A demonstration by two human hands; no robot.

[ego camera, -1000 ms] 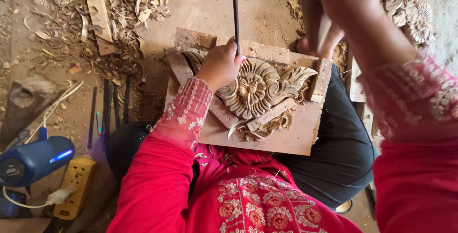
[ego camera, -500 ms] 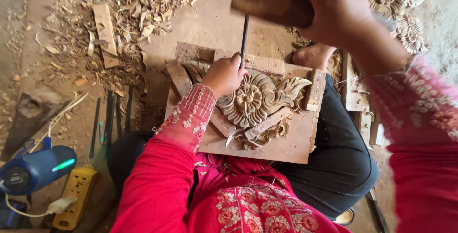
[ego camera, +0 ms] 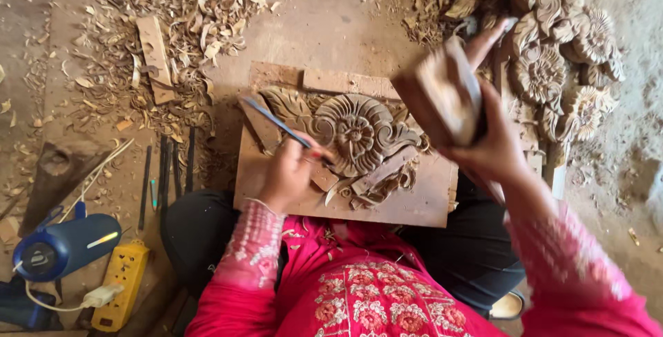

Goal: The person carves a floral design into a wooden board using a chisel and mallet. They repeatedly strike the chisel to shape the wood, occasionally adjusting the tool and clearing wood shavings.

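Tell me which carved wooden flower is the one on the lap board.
The shell-like rosette fixed to the board, beside the left hand with its chisel. The other carved flowers are piled at upper right.

A carved panel (ego camera: 359, 137) lies on a board (ego camera: 414, 202) across the person's lap. Chisels (ego camera: 166, 171) lie on the floor to its left, with a power strip (ego camera: 121, 282) nearer. Finished carvings (ego camera: 552, 68) are stacked to the right.

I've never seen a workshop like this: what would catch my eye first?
The carved wooden flower panel on the person's lap, with the left hand holding a thin chisel to it. The right hand raises a wooden mallet block; finished rosettes pile at upper right.
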